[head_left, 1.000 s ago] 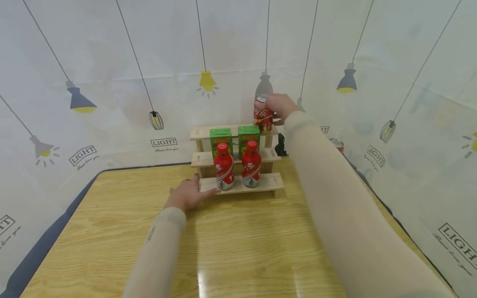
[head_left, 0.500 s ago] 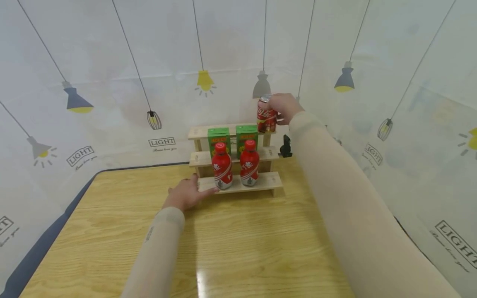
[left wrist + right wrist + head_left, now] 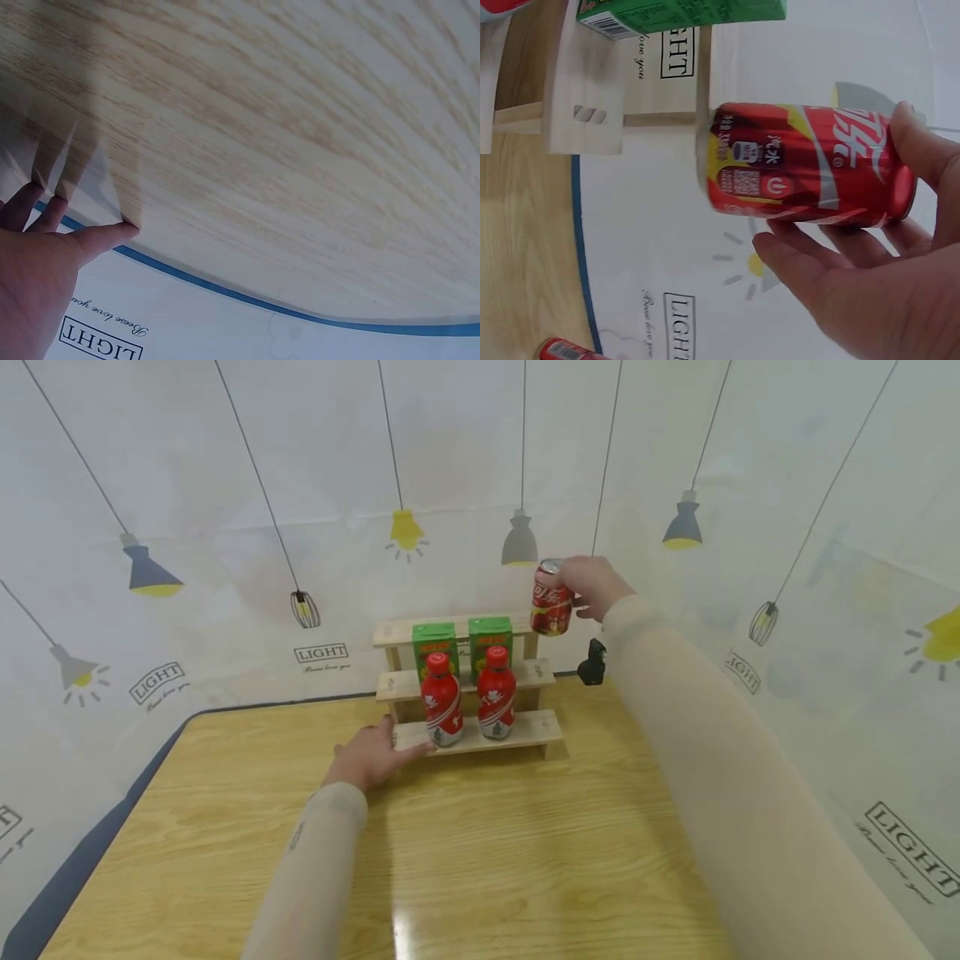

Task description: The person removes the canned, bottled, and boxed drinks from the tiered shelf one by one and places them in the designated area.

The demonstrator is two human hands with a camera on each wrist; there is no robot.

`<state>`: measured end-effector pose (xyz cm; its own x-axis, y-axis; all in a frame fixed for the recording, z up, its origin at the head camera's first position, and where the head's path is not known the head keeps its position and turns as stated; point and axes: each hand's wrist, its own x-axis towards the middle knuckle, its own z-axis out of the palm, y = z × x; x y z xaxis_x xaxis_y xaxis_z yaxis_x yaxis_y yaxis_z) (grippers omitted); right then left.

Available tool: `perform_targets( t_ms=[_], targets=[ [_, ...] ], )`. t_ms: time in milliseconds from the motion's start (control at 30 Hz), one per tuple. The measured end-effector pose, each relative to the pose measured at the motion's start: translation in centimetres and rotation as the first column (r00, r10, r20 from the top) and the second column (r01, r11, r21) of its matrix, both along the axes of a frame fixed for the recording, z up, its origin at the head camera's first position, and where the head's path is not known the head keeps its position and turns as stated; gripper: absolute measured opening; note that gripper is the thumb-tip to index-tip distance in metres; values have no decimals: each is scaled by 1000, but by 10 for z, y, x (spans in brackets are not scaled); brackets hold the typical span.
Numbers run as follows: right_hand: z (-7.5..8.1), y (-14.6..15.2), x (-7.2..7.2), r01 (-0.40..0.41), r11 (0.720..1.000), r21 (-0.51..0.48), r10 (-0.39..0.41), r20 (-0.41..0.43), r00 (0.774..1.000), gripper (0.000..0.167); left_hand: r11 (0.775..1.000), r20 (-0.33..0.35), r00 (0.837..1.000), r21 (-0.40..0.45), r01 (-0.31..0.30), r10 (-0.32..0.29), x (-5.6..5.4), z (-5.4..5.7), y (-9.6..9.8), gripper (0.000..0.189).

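Note:
In the head view my right hand (image 3: 596, 587) grips a red soda can (image 3: 551, 599) near its top. The can is upright at the right end of the top step of a three-step wooden rack (image 3: 536, 727). Whether it touches that step, I cannot tell. My left hand (image 3: 369, 756) lies at the left end of the lowest step, thumb along its front edge. In the left wrist view its straight fingertips (image 3: 129, 226) touch the table. Two red bottles (image 3: 442, 706) (image 3: 497, 697) stand on the lowest step, and two green drink cartons (image 3: 435, 639) (image 3: 491, 635) on the middle one.
A small black object (image 3: 592, 664) stands right of the rack, near the table's back edge. Another red can (image 3: 566, 350) shows partly at the bottom of the right wrist view. White printed sheets (image 3: 465, 443) surround the wooden table (image 3: 487, 843).
My right hand has moved right with the can, from above the top step to its right end. My left hand has stayed at the rack. The view has shifted slightly.

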<state>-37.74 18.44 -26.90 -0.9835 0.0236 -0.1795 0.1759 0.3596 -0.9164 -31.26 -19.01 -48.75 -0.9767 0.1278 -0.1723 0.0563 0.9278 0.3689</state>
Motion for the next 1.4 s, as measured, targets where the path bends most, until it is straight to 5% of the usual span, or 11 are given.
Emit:
perform_targets(
  t_ms=[267, 500, 733, 1033, 1400],
  targets=[
    [-19, 20, 0, 94, 985, -144, -102, -52, 993, 67, 1000, -2, 1000, -6, -5, 5, 1, 0, -3, 139],
    [-38, 31, 7, 132, 984, -119, -141, -73, 987, 63, 1000, -7, 1000, -3, -18, 18, 1, -2, -9, 139],
    [-78, 45, 6, 183, 972, -145, -192, -48, 980, 68, 1000, -12, 1000, 10, -21, 21, 1, -3, -10, 139],
    [-136, 59, 0, 217, 974, -59, -219, -40, 975, 85, 999, -16, 999, 10, -34, 34, -1, -3, -9, 142],
    [-164, 56, -1, 182, 977, -107, -185, -13, 983, 84, 999, -20, 999, 9, -38, 38, 1, -3, -7, 141]
  ],
)
